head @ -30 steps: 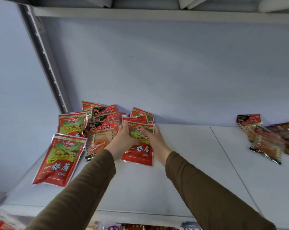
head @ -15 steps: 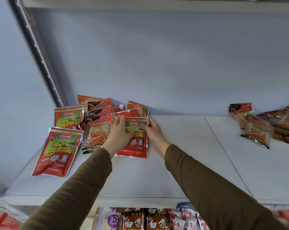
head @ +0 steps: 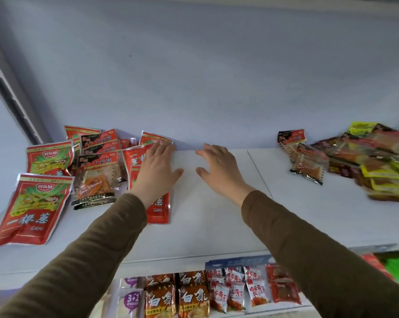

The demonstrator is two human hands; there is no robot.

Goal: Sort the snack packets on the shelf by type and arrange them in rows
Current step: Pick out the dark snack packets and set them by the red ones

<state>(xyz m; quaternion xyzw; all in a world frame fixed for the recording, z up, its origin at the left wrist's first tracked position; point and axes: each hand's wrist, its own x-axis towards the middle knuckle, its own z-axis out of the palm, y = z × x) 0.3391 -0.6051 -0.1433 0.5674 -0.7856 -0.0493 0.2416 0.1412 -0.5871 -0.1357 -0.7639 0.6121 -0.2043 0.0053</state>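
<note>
Red and green snack packets lie in rows at the left of the white shelf: a large one at the front left, another behind it. Black-topped clear packets of orange sticks overlap in a column beside them. My left hand lies flat with straight fingers on a red packet, its fingertips reaching packets near the back wall. My right hand hovers open over bare shelf, holding nothing. A mixed heap of packets lies at the far right.
The shelf's back wall is plain blue-grey, with a metal upright at the left. A black and red packet lies at the edge of the right heap. Below the shelf's front edge, a lower shelf holds rows of noodle and snack packets.
My right hand has let go of the red packet and moved right onto bare shelf. My left hand has flattened over the packet. The camera has tilted down, showing the lower shelf.
</note>
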